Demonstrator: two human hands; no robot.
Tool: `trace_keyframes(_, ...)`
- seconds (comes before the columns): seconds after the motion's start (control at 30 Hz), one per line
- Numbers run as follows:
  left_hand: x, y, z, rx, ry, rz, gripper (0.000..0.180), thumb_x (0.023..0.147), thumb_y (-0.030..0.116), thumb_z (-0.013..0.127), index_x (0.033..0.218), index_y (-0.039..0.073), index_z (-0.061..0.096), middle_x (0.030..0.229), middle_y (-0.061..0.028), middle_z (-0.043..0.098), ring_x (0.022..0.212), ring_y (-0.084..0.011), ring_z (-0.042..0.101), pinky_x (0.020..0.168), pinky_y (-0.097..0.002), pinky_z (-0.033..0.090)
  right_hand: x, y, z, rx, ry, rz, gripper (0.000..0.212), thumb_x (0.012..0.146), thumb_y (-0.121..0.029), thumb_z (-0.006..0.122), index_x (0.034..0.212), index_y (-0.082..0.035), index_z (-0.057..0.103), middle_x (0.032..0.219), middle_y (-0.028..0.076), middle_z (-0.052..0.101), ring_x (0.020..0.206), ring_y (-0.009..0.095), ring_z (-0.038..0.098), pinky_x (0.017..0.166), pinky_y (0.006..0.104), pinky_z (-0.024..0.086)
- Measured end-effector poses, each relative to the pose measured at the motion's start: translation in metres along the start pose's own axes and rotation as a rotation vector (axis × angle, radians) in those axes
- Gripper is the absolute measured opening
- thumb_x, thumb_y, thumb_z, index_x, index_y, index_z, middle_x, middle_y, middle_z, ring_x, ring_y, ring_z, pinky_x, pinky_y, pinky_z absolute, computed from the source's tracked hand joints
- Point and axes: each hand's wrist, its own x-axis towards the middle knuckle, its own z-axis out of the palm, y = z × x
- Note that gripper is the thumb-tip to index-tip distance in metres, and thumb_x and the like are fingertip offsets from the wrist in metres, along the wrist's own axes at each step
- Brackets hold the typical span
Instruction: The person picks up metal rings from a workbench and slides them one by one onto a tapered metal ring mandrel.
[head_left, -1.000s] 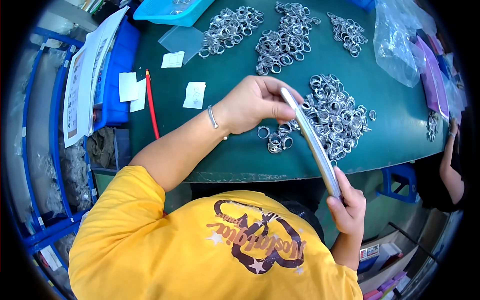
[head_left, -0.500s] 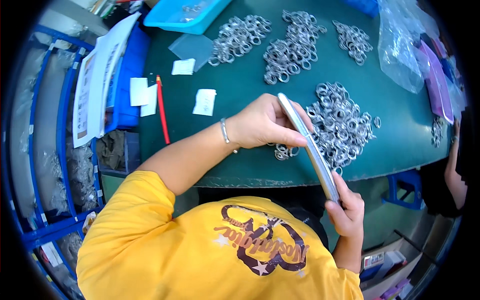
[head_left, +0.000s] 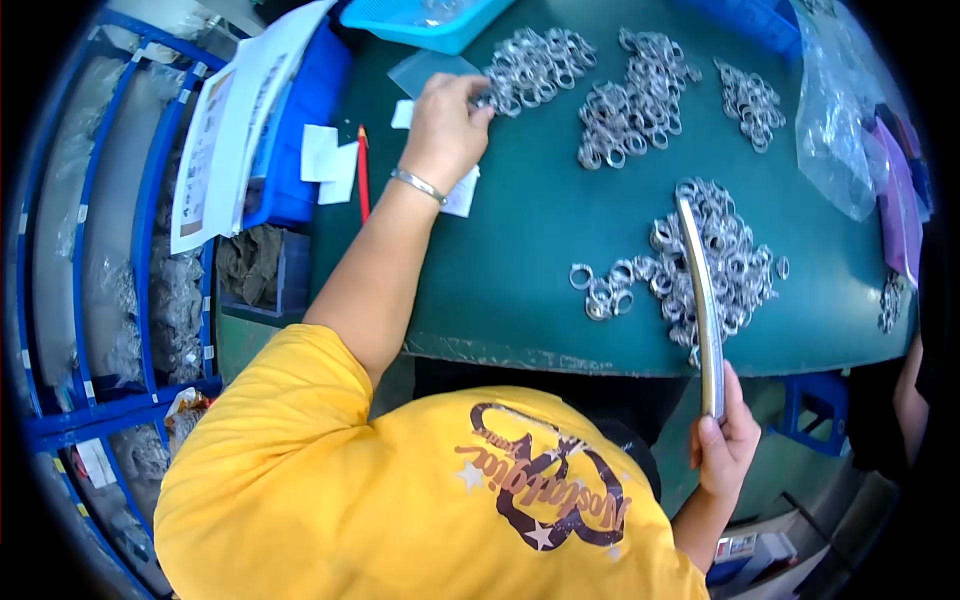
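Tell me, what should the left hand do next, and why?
Perhaps the left hand should pinch a ring from the far-left ring pile and lift it, because it is at that pile's edge, while the right hand holds the silver rod.

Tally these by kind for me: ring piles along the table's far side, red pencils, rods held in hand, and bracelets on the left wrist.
Far-side ring piles: 3 (left, middle, right)
Red pencil: 1
Silver rod, in the right hand: 1
Bracelet: 1
Total: 6
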Motion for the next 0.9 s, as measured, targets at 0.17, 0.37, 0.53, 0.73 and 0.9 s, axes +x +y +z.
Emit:
trace_keyframes(0.17, -0.014, 0.055, -0.012, -0.354, -0.461, 0.234, 0.021, 0.069, 0.009, 0.073, 0.087, 0.004, 0.062, 0.083, -0.0047, 0.053, 0.061, -0.0118, 0.052, 0.058, -0.0235, 0.045, 0.001, -0.003, 0.001, -0.015, 0.007, -0.013, 0.052, 0.080, -0.011, 0.056, 0.127, 0.007, 0.042, 0.061, 0.001, 0.052, 0.039, 0.003, 0.042, 0.037, 0.0165, 0.031)
trace_keyframes(0.37, -0.039, 0.070, 0.003, -0.566, -0.841, 0.329, 0.014, 0.071, 0.004, 0.070, 0.083, 0.004, 0.062, 0.075, -0.0032, 0.055, 0.067, -0.0124, 0.055, 0.060, -0.0229, 0.045, 0.001, -0.006, 0.005, -0.017, -0.004, -0.020, 0.053, 0.081, -0.014, 0.059, 0.127, 0.006, 0.042, 0.062, 0.001, 0.052, 0.039, 0.003, 0.043, 0.037, 0.0165, 0.031)
trace_keyframes(0.53, -0.033, 0.067, 0.005, -1.426, -0.835, -0.425, 0.014, 0.083, 0.007, 0.060, 0.096, 0.001, 0.059, 0.083, -0.0040, 0.059, 0.071, -0.0093, 0.057, 0.061, -0.0194, 0.047, 0.003, -0.005, 0.005, -0.134, -0.079, -0.067, 0.052, 0.080, -0.015, 0.062, 0.124, 0.008, 0.045, 0.067, 0.003, 0.056, 0.045, 0.003, 0.046, 0.043, 0.0174, 0.034)
trace_keyframes(0.73, -0.029, 0.063, 0.003, -1.621, -0.878, -0.600, 0.023, 0.083, 0.006, 0.060, 0.104, -0.002, 0.058, 0.086, -0.0066, 0.059, 0.070, -0.0113, 0.057, 0.065, -0.0218, 0.049, 0.013, -0.010, 0.013, -0.228, -0.164, -0.147, 0.051, 0.076, -0.008, 0.063, 0.121, 0.008, 0.047, 0.082, 0.012, 0.063, 0.064, 0.010, 0.056, 0.061, 0.0218, 0.043)
trace_keyframes(0.9, -0.027, 0.061, 0.004, -1.608, -0.795, -0.439, 0.027, 0.078, 0.000, 0.062, 0.104, -0.002, 0.058, 0.090, -0.0088, 0.058, 0.070, -0.0128, 0.057, 0.066, -0.0220, 0.050, 0.022, -0.014, 0.021, -0.272, -0.199, -0.246, 0.051, 0.075, -0.006, 0.063, 0.122, 0.006, 0.047, 0.085, 0.016, 0.063, 0.065, 0.017, 0.061, 0.062, 0.0233, 0.045)
